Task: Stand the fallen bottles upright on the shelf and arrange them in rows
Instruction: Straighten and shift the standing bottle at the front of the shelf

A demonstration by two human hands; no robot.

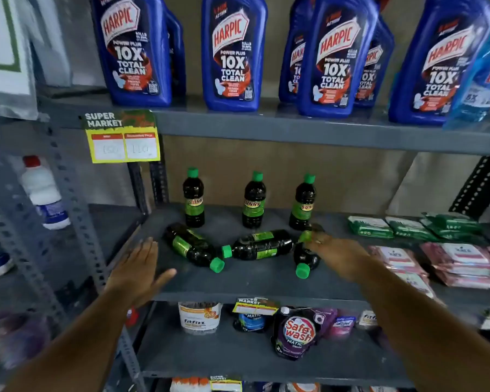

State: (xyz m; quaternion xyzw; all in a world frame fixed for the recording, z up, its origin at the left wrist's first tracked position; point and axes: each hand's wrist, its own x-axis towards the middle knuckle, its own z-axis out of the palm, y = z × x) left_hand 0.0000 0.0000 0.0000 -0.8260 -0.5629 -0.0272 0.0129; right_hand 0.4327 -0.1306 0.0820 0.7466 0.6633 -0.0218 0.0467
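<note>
Shelf (255,281): grey painted metal, matt, slightly dusty-looking; perforated metal uprights (68,210). Dark bottles (262,244): glossy plastic, smooth, with shiny green labels and green plastic caps (217,265), finely ridged. Blue Harpic bottles (232,52): glossy opaque plastic, slick printed labels. Price tag (122,137) at the upper shelf's left edge: printed paper, matt. Green packs (369,227) and pink packs (464,264) toward the shelf's right edge: soft plastic film, mild sheen. Back panel (266,176): brown, matt, cardboard-like.
</note>
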